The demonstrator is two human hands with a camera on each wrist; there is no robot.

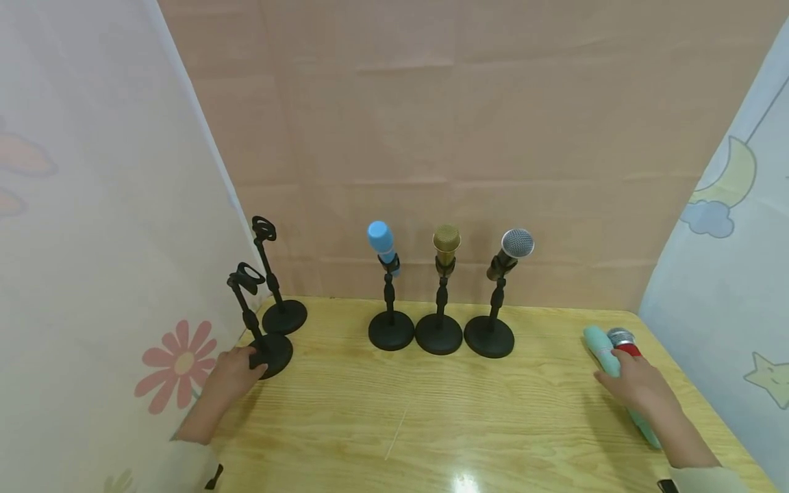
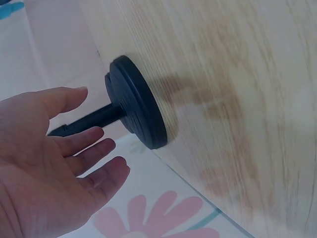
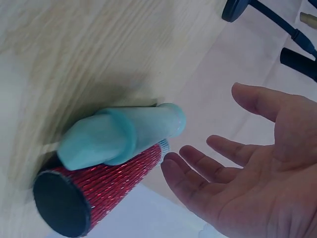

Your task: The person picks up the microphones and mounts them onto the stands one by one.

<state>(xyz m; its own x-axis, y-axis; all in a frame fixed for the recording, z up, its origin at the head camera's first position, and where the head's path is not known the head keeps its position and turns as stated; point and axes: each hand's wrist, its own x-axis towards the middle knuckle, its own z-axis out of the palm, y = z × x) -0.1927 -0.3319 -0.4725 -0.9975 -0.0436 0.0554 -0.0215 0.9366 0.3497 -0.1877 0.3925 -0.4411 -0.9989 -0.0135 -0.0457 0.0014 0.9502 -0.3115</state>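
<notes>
left hand (image 1: pixel 233 373) spread beside front black stand (image 1: pixel 275 353), rear stand (image 1: pixel 285 317) behind; three stands (image 1: pixel 439 335) hold blue mic (image 1: pixel 380 236), gold mic (image 1: pixel 446 239), silver mic (image 1: pixel 518 243); teal mic (image 3: pixel 146 126), red mic (image 3: pixel 116 183) lying on desk (image 1: pixel 345 411), right hand (image 1: pixel 637 385) spread near them.

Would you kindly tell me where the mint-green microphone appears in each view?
Head: at the right, the mint-green microphone lies partly hidden by the right hand.
Left wrist: not in this picture.
Right wrist: left of centre, with the red microphone just below it in the picture.
Shared landmark: the wooden table, visible in all three views.
</notes>
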